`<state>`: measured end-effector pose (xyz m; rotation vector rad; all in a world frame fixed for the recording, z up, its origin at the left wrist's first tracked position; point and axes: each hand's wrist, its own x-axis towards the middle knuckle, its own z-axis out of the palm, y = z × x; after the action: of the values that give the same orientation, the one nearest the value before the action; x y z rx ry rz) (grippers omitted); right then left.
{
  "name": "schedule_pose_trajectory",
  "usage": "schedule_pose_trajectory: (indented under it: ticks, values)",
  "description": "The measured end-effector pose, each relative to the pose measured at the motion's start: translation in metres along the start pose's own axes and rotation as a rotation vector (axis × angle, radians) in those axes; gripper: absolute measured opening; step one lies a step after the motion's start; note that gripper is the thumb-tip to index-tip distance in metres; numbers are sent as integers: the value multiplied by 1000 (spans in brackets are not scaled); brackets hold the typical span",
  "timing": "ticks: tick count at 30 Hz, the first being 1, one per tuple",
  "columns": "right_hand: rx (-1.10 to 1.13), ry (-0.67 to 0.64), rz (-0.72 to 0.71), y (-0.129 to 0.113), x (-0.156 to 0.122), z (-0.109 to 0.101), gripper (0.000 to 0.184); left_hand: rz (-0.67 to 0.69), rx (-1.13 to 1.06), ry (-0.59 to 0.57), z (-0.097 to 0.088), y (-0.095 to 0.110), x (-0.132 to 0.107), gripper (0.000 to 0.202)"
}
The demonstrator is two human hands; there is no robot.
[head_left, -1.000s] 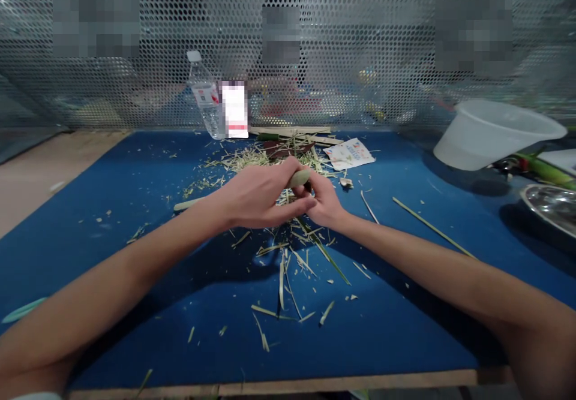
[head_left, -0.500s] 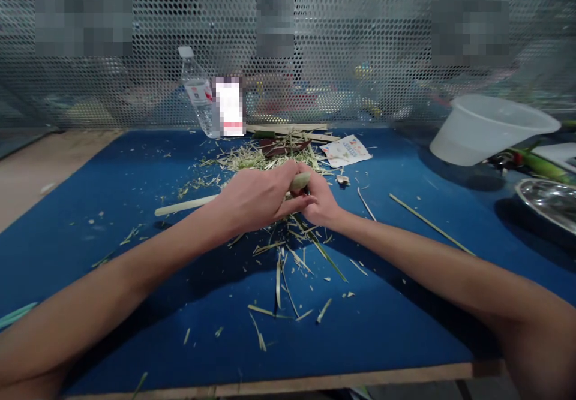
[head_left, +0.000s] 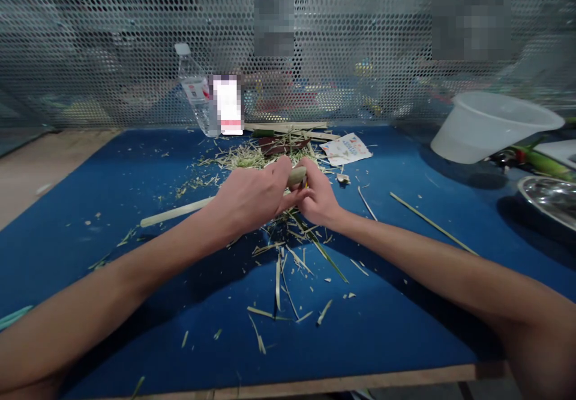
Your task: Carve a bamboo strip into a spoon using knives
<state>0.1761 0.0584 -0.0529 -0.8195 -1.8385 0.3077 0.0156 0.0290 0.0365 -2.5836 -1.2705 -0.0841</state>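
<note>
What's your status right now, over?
Left hand around long pale green stalk; right hand pinching its tip. Loose straw-coloured fibre scraps beneath, on blue mat.

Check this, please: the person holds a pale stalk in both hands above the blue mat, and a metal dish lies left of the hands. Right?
No: the head view shows the metal dish right of the hands, not left. The left hand and right hand hold the pale stalk above the blue mat.
</note>
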Motion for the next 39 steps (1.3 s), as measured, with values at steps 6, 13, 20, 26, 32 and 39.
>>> schedule_pose_trajectory:
  ticks: [6,13,20,26,32,39]
  values:
    - [2,13,-28,1,0,1,50,-8,-30,9,4,0,1,65]
    - [-4,20,-32,1,1,1,50,-47,-9,9,6,3,2,70]
    - [13,42,-25,3,0,2,52,-78,-19,19,7,7,1,71]
    - [11,30,-2,0,1,1,52,-88,-45,33,8,8,1,61]
    - [14,20,-24,1,0,2,50,-84,-43,-17,4,8,1,67]
    - [17,-8,-15,1,1,3,56,-59,-81,-11,2,7,2,60]
